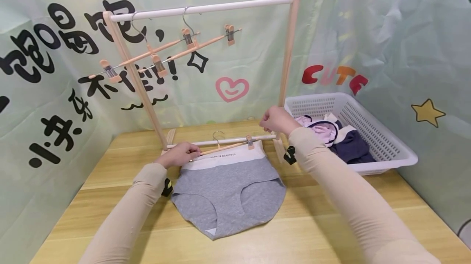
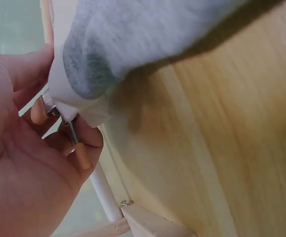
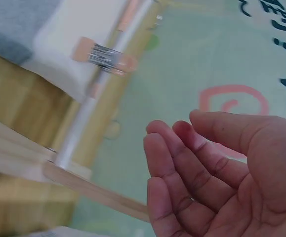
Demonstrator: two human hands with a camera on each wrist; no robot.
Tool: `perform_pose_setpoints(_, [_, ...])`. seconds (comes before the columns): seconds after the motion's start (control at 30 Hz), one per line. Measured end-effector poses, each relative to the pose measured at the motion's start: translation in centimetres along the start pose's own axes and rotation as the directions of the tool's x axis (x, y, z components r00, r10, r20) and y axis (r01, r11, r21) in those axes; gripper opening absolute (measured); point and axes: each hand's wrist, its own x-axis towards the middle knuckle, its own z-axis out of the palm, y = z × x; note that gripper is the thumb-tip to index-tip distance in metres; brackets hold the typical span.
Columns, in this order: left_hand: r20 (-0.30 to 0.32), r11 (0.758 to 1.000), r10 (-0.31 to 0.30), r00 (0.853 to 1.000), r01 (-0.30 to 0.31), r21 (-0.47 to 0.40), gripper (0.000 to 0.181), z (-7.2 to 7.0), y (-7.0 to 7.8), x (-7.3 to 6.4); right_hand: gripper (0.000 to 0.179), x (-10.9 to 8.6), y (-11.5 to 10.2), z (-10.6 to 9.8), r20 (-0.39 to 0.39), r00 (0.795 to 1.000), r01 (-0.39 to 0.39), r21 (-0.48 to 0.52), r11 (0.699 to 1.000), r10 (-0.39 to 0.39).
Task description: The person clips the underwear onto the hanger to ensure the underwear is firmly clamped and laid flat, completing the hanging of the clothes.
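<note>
Grey briefs (image 1: 228, 190) with a white waistband lie on the wooden table, hung from a clip hanger (image 1: 235, 146). My left hand (image 1: 180, 154) holds the waistband's left end; the left wrist view shows its fingers around the hanger's left clip (image 2: 83, 155) there. The right clip (image 3: 103, 58) sits on the waistband's other end. Up beside the rack's right post is my right hand (image 1: 278, 120), its fingers loosely bent with nothing in them. It is apart from the briefs and hanger.
A wooden rack with a white top rail (image 1: 206, 8) stands behind the briefs. Two clip hangers (image 1: 191, 49) hang from its left half. At the right, a white basket (image 1: 386, 141) holds pink and dark garments (image 1: 351, 147). A printed backdrop (image 1: 257, 72) stands behind.
</note>
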Motion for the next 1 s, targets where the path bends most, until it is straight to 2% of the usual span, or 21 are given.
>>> perform_pose_setpoints(0.2, [-0.016, 0.999, -0.027, 1.0, 0.026, -0.036, 0.022, 0.1, 0.3, -0.6, 0.024, -0.6, -0.2, -3.1, -0.052, 0.999, 0.014, 0.115, 0.993, -0.008])
perform_pose_setpoints(0.43, [-0.04, 0.999, -0.04, 0.998, 0.039, -0.03, 0.02, -0.3, 0.5, -1.3, 0.028, -1.6, 0.4, -6.7, -0.159, 0.987, 0.049, 0.221, 0.974, -0.013])
perform_pose_setpoints(0.57, [-0.048, 0.998, -0.052, 0.997, 0.051, -0.028, 0.019, -0.7, 0.8, -1.8, 0.027, -2.0, 1.1, -8.1, -0.26, 0.966, 0.057, 0.212, 0.976, 0.0])
perform_pose_setpoints(0.73, [-0.094, 0.999, -0.036, 0.995, 0.034, -0.03, 0.016, -1.3, 1.6, -2.0, 0.027, -2.1, 2.0, -9.1, -0.408, 0.913, 0.074, 0.208, 0.975, 0.018])
perform_pose_setpoints(0.83, [-0.136, 1.0, -0.01, 0.991, 0.008, -0.017, 0.015, -1.8, 2.2, -2.1, 0.036, -2.1, 2.2, -9.3, -0.449, 0.892, 0.062, 0.222, 0.973, 0.046])
perform_pose_setpoints(1.0, [-0.207, 0.999, 0.04, 0.978, -0.033, 0.036, 0.014, -2.8, 3.0, -2.8, 0.046, -1.5, 2.1, -9.2, -0.433, 0.9, 0.052, 0.226, 0.973, 0.052])
